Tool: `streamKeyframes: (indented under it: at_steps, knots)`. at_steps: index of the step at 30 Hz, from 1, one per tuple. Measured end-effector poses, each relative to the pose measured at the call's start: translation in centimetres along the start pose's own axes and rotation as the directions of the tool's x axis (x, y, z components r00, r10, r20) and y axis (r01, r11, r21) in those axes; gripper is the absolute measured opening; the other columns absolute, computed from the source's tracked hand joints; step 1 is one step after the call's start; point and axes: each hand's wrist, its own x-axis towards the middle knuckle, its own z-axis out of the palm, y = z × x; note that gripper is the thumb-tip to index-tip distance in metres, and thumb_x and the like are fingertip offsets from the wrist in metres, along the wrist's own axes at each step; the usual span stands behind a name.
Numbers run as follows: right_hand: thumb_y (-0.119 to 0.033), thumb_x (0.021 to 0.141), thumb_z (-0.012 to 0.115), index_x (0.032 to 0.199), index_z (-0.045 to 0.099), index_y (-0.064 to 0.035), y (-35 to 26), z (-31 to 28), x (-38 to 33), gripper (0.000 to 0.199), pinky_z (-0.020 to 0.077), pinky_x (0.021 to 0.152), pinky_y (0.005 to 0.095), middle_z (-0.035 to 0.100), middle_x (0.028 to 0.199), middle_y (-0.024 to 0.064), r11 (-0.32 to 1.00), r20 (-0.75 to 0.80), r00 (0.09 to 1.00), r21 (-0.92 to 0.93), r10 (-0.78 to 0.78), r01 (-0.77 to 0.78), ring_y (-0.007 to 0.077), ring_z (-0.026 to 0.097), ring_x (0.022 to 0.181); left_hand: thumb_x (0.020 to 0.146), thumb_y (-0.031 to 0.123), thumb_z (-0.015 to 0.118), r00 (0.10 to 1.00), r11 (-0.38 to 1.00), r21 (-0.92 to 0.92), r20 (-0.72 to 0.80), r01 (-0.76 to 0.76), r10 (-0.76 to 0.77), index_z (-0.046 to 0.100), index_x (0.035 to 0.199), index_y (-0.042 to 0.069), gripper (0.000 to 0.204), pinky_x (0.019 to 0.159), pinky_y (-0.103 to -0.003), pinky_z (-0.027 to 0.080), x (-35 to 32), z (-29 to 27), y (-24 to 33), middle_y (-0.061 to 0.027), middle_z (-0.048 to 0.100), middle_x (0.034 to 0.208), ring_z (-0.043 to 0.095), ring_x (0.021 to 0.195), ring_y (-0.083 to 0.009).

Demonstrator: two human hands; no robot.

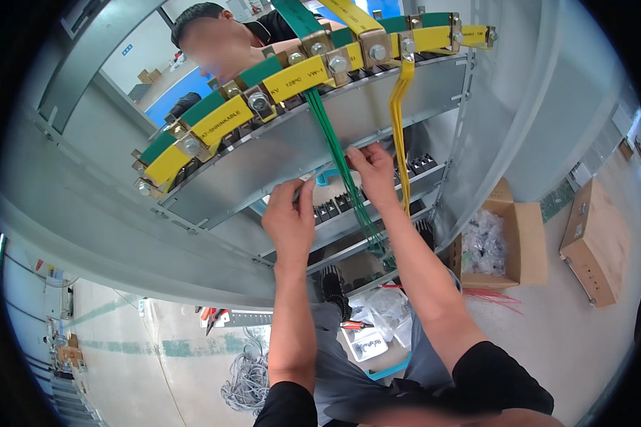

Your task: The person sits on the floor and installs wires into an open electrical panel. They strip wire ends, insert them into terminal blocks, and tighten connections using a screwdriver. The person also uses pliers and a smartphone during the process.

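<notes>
Reaching: both hands are raised into a grey metal cabinet (263, 153), forearms coming up from the lower edge.
Left hand (290, 217): fingers curled, thumb and fingertips pinched narrow near the lower rail (377, 206); what it pinches is too small to tell.
Right hand (372, 173): fingertips closed on the green wires (338, 153), at the panel's lower edge.
Green wires: a bundle running down from the busbars (292, 78), passing between the two hands and on past the terminals (331, 208).
Yellow wires (399, 121): hang from a bolted clamp (406, 46), just right of the right hand, apart from it.
Busbars: green and yellow sleeved bars, curved across the top, with bolted metal clamps.
Other person (221, 35): behind the cabinet, dark top.
Floor: open cardboard box (516, 242) with plastic bags at right, a closed box (595, 242) beyond it, red wires (495, 295) beside, a grey cable coil (249, 377) and pliers (356, 326) below.
</notes>
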Motion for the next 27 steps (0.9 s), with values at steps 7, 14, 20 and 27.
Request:
streamKeyframes:
  at_steps: [7,14,20,27]
  knots:
    - [-0.015,0.106,0.065,0.124,0.065,-0.0004,-0.3,0.4,-0.5,0.023,0.059,0.089,0.0309,0.071,0.109,0.0057,0.997,0.017,0.997,0.021,-0.069,0.069,0.0129,0.07,0.097,0.098,0.019,0.076,0.999,0.999,0.034,-0.002,-0.04,0.04,0.073,0.101,0.003,0.017,0.064,-0.038,0.055,-0.3,-0.5,0.0,-0.0129,0.069,0.087,0.069,0.069,-0.0283]
    - [-0.037,0.109,0.062,0.113,0.066,0.0006,-1.2,-1.3,0.6,0.038,0.063,0.084,0.0399,0.075,0.1,0.0155,0.943,0.053,0.985,0.284,0.167,-0.175,0.0264,0.076,0.093,0.096,0.016,0.08,0.997,0.997,-0.029,0.013,0.071,-0.07,0.072,0.099,-0.001,0.019,0.066,-0.031,0.051,-0.3,-0.2,-0.2,-0.0104,0.069,0.085,0.061,0.07,-0.0174]
    - [-0.035,0.109,0.064,0.106,0.066,0.0021,-0.2,-0.8,0.6,0.037,0.0634,0.084,0.0404,0.075,0.091,0.0142,0.978,-0.055,0.995,0.199,0.08,-0.068,0.0257,0.077,0.086,0.096,0.017,0.079,0.994,0.991,-0.081,0.031,0.111,-0.108,0.073,0.1,-0.001,0.019,0.068,-0.032,0.053,-0.5,-0.4,-0.3,-0.0121,0.07,0.088,0.064,0.074,-0.0194]
    - [-0.033,0.109,0.063,0.108,0.067,0.0009,-0.9,-1.1,0.5,0.034,0.0607,0.081,0.0325,0.078,0.101,0.0134,0.992,-0.06,0.99,0.028,0.128,-0.127,0.0215,0.078,0.092,0.097,0.019,0.078,1.0,1.0,0.001,-0.01,0.014,-0.014,0.072,0.099,0.003,0.018,0.065,-0.037,0.055,-0.4,-0.2,-0.4,-0.0121,0.069,0.087,0.068,0.07,-0.0257]
